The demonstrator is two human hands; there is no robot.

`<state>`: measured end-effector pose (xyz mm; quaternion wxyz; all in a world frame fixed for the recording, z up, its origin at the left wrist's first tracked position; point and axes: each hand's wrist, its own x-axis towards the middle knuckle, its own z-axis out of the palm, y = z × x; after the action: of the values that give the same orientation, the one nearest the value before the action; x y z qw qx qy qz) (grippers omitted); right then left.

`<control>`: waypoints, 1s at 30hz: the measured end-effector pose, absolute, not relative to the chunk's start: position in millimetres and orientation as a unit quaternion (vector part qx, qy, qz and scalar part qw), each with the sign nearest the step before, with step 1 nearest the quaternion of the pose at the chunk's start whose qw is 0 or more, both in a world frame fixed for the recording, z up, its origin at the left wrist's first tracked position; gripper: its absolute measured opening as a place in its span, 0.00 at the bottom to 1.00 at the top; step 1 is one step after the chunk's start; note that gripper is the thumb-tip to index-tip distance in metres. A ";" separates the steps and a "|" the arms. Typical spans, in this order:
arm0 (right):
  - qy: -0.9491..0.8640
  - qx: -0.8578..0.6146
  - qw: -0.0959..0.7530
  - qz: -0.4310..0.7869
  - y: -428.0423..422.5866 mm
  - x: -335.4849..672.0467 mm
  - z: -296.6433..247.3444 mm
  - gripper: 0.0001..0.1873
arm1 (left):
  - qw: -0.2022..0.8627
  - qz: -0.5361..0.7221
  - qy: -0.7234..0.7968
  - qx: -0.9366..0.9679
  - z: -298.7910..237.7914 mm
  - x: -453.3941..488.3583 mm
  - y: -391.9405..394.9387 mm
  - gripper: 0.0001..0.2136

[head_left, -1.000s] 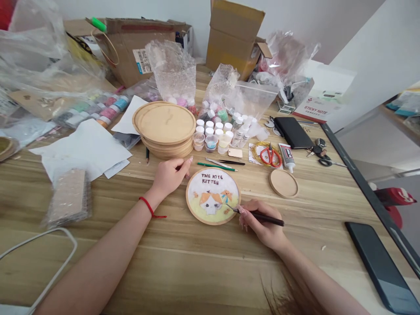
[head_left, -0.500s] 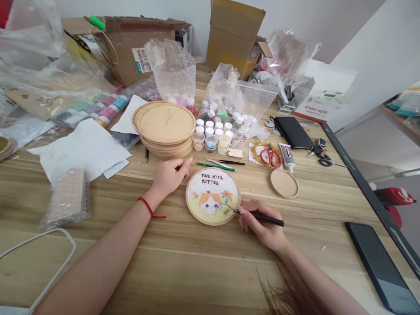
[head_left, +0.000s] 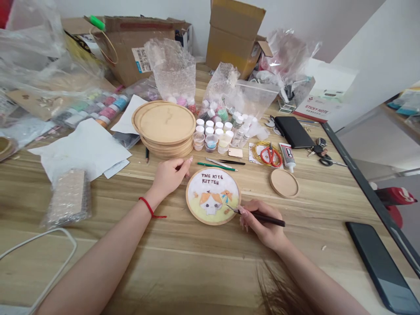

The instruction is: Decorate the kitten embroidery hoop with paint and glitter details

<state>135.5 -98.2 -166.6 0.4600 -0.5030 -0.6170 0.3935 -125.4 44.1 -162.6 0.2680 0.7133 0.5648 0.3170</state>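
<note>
A round wooden plate lies on the table, its face covered by a picture of an orange and white kitten under the dark words "THE KITE KITTEN". My right hand grips a palette knife with a dark handle and a thin metal end. Its tip rests at the kitten's face, by the right eye. On the plate's left side my left hand lies on the table with curled fingers, close to the rim. Nothing shows in it. Above the plate are a green pencil and tweezers.
Stacked wooden plates stand behind my left hand, beside several white-capped jars. To the right lie a small round wooden tray, red-handled pliers, a glue tube and a phone. Bubble-wrapped blocks sit at left.
Almost nothing differs. The palette knife's tip has shifted very slightly at the kitten's right eye, where the dark spot looks smaller. My left hand stays in place.
</note>
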 end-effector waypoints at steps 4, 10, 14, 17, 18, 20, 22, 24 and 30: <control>-0.620 -0.503 0.458 0.392 -97.7 135.8 -167.7 0.03 | 0.266 0.319 0.561 0.716 -162.5 -125.5 43.7 0.24; -0.620 -0.504 0.460 0.387 -97.1 135.9 -167.7 0.02 | 0.262 0.316 0.561 0.719 -162.9 -125.4 44.5 0.24; -0.625 -0.500 0.460 0.386 -96.9 135.8 -167.7 0.02 | 0.263 0.318 0.562 0.717 -163.5 -125.8 44.9 0.24; -0.613 -0.504 0.463 0.395 -97.6 136.1 -169.3 0.02 | 0.264 0.320 0.561 0.716 -163.6 -125.7 44.7 0.23; -0.611 -0.503 0.464 0.397 -97.9 136.2 -169.8 0.02 | 0.264 0.320 0.561 0.717 -163.5 -125.6 44.6 0.24; -0.612 -0.499 0.464 0.400 -98.3 136.2 -170.4 0.01 | 0.264 0.319 0.560 0.718 -163.4 -125.5 44.5 0.24; -0.612 -0.500 0.463 0.402 -98.4 136.0 -170.2 0.01 | 0.264 0.320 0.558 0.718 -163.5 -125.5 44.5 0.24; -0.607 -0.503 0.465 0.403 -98.2 135.8 -169.5 0.02 | 0.265 0.321 0.557 0.718 -164.0 -125.7 44.6 0.24; -0.610 -0.502 0.462 0.404 -98.0 135.8 -168.1 0.02 | 0.269 0.323 0.556 0.718 -164.6 -126.0 45.0 0.24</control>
<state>135.8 -98.0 -168.1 0.4616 -0.5016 -0.6098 0.4043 -126.0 45.0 -164.6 0.2689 0.7176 0.5555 0.3228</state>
